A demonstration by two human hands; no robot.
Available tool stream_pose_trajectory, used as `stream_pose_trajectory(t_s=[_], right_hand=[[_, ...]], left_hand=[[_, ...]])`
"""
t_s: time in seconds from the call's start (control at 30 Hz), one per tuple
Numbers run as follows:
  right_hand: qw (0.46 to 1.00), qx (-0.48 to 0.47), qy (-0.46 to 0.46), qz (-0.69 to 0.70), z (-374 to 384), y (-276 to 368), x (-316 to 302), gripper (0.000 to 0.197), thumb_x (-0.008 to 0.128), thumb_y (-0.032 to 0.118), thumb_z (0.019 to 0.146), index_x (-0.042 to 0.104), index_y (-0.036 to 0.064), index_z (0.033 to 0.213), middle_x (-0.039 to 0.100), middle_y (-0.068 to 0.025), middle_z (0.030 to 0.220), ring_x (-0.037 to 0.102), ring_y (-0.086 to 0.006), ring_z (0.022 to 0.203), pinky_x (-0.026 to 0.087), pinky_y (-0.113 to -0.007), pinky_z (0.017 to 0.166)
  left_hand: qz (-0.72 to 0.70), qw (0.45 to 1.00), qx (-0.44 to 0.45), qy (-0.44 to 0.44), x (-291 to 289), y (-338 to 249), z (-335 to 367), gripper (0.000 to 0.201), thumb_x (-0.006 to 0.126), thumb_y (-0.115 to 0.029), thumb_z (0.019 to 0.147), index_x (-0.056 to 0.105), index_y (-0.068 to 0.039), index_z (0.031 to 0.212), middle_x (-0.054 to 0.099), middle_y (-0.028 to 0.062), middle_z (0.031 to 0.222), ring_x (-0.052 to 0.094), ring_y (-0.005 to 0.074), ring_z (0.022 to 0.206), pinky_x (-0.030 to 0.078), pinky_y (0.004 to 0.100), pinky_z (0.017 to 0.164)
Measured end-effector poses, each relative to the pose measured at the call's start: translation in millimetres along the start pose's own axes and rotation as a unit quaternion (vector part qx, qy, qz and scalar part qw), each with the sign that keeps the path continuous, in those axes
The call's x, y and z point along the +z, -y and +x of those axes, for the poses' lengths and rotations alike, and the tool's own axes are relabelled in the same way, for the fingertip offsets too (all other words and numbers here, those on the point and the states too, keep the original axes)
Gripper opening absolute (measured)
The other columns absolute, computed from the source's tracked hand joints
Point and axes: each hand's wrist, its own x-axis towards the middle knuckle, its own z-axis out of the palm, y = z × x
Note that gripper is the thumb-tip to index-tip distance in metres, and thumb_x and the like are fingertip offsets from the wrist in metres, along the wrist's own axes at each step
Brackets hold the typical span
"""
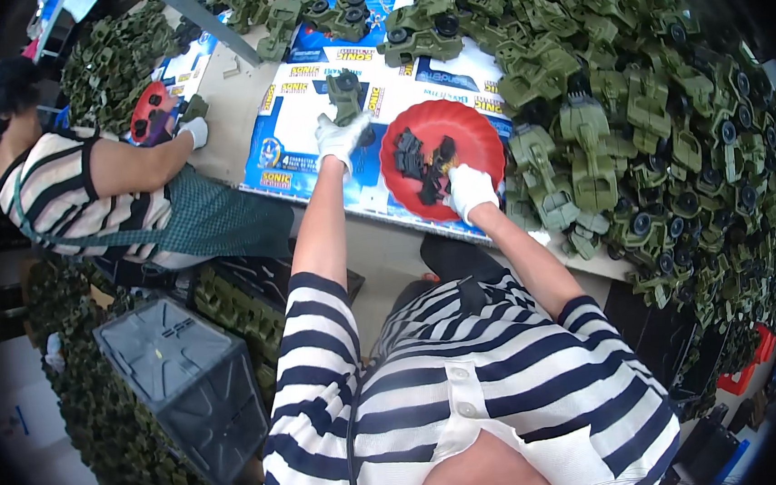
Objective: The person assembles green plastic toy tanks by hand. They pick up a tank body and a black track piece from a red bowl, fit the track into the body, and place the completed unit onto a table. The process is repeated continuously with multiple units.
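My left hand (341, 140), in a white glove, is closed on the near end of a green toy military vehicle (345, 94), above the printed cardboard sheet (292, 122). Also gloved in white, my right hand (472, 190) reaches over the near right rim of a red scalloped bowl (460, 120). Its fingers are drawn together among small black plastic parts (411, 155) in the bowl; what they pinch is hidden. Something small and yellowish shows by those fingertips.
Green toy vehicles (586, 149) are heaped along the table's right and far sides. At the left, a co-worker (82, 180) in a striped top works beside another red bowl (151, 106). A grey crate (173, 351) stands at lower left, and a metal post (207, 21) slants over the table.
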Motion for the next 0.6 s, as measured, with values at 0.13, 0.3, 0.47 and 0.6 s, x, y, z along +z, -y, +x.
stream_pose_trajectory(t_s=[0.13, 0.3, 0.47, 0.6], right_hand=[[0.988, 0.033, 0.014, 0.151, 3, -5, -10, 0.049, 0.077, 0.024, 0.077, 0.06, 0.0057, 0.119, 0.065, -0.0177, 0.113, 0.065, -0.0327, 0.104, 0.052, -0.042, 0.09], [0.859, 0.062, -0.095, 0.5, 9, -19, -20, 0.056, 0.084, 0.009, 0.073, 0.06, 0.0014, 0.124, 0.069, -0.0136, 0.108, 0.066, -0.02, 0.096, 0.054, -0.032, 0.084], [0.868, 0.049, -0.06, 0.491, 24, -26, -9, 0.056, 0.082, 0.01, 0.075, 0.059, 0.0016, 0.125, 0.064, -0.0151, 0.118, 0.065, -0.0228, 0.097, 0.053, -0.033, 0.086], [0.982, -0.009, -0.096, 0.16, 18, -21, -11, 0.055, 0.081, 0.021, 0.073, 0.059, 0.0108, 0.122, 0.062, -0.0133, 0.119, 0.063, -0.0336, 0.105, 0.051, -0.041, 0.088]], left_hand=[[-0.045, 0.998, 0.028, 0.038, 1, -12, 4, 0.082, 0.084, -0.04, 0.062, 0.054, 0.0, 0.127, 0.055, 0.0189, 0.129, 0.055, 0.0356, 0.116, 0.047, 0.0415, 0.097], [0.34, 0.852, 0.389, -0.083, -56, -25, -50, 0.039, 0.068, -0.016, 0.074, 0.058, -0.013, 0.112, 0.055, 0.0073, 0.115, 0.05, 0.0303, 0.114, 0.04, 0.0486, 0.098], [0.402, 0.764, 0.503, -0.042, -103, 19, -11, 0.035, 0.056, -0.006, 0.079, 0.057, -0.012, 0.113, 0.053, 0.0067, 0.129, 0.045, 0.0352, 0.126, 0.033, 0.0555, 0.103], [0.132, 0.931, 0.325, -0.105, -115, 28, 4, 0.039, 0.07, -0.011, 0.077, 0.059, -0.01, 0.115, 0.053, 0.0088, 0.133, 0.045, 0.0337, 0.127, 0.04, 0.0542, 0.097]])
